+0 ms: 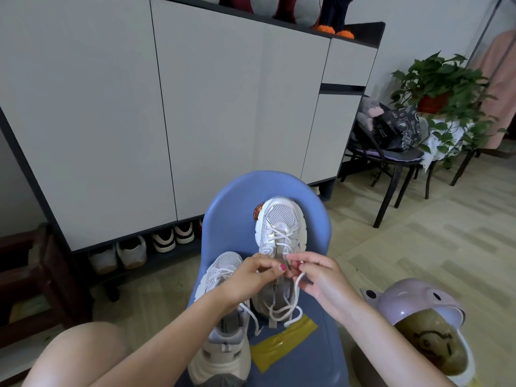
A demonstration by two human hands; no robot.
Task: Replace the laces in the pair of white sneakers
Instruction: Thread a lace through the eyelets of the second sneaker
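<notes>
Left of your grip, shoes (131, 251) sit in the open base of a white cabinet (167, 107), well away from the work. Nearer in, the left sneaker (220, 311) lies on the blue chair (268, 191) just under your left forearm, toe pointing away from you, its lace already crossed through the upper eyelets.

Your left hand (251, 277) has its fingers curled, thumb and fingertips pinching the white lace (282, 314) over the throat of the right sneaker (279, 233). Just beside it, almost touching, your right hand (321, 277) pinches the same lace between thumb and forefinger; a strand drops from that pinch and joins a loose tangle lying on the seat below both hands, at the heel end of the shoe. Beyond your fingers the right sneaker's lower eyelets are laced in crosses, toe towards the chair back.

Below the grip, yellow tape (282, 344) is stuck on the seat. Right of your right forearm stands a pink bin (418, 308), and far beyond it a potted plant (441, 88).
</notes>
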